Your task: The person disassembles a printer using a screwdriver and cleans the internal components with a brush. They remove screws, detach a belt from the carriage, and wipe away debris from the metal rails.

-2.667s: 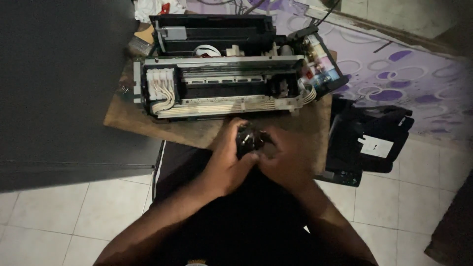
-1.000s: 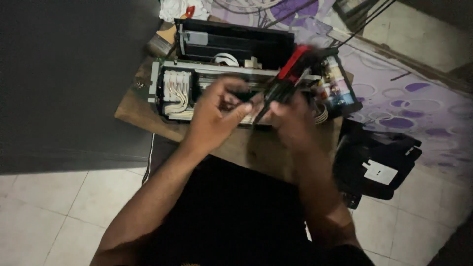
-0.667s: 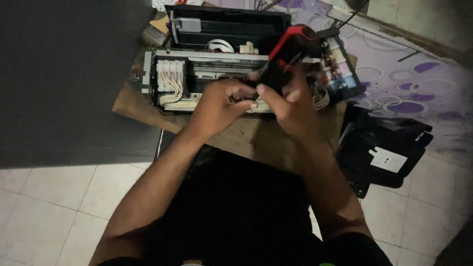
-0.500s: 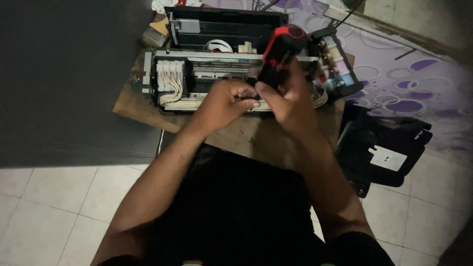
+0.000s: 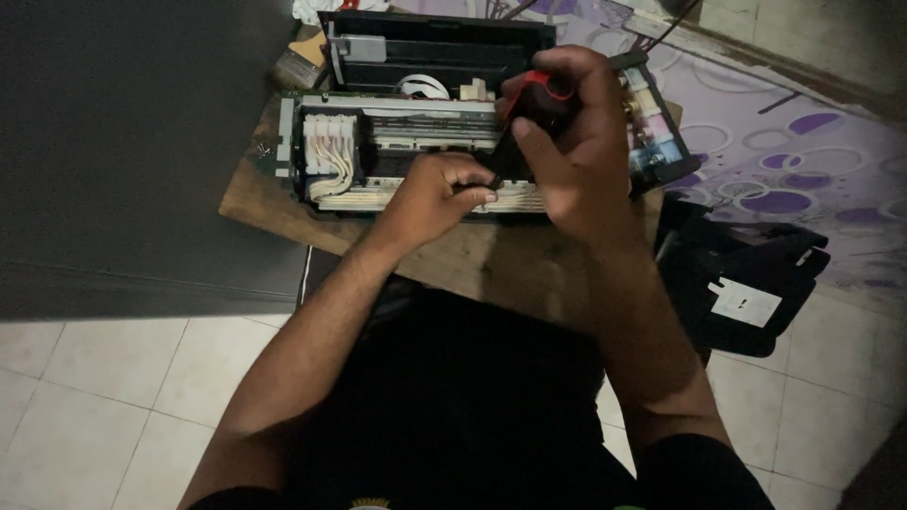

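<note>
An opened printer [image 5: 397, 151] with its cover off lies on a small wooden table [image 5: 265, 203]. My right hand [image 5: 576, 151] grips a red-and-black screwdriver [image 5: 529, 94] by the handle, its shaft slanting down toward the printer's front rail. My left hand [image 5: 435, 194] is closed at the lower end of the tool, fingertips pinched near the tip over the white front rail. The tip itself is hidden by my fingers. White ribbon tubes [image 5: 331, 156] sit in the printer's left part.
An ink tank block [image 5: 652, 127] with coloured chambers hangs at the printer's right end. A black printer cover [image 5: 746, 283] lies on the floor at right, by a purple patterned mat [image 5: 803, 161]. White floor tiles [image 5: 104, 397] are at lower left.
My hands rose from my lap to the printer. The screwdriver came into my right hand, and my left hand closed at its lower end over the front rail.
</note>
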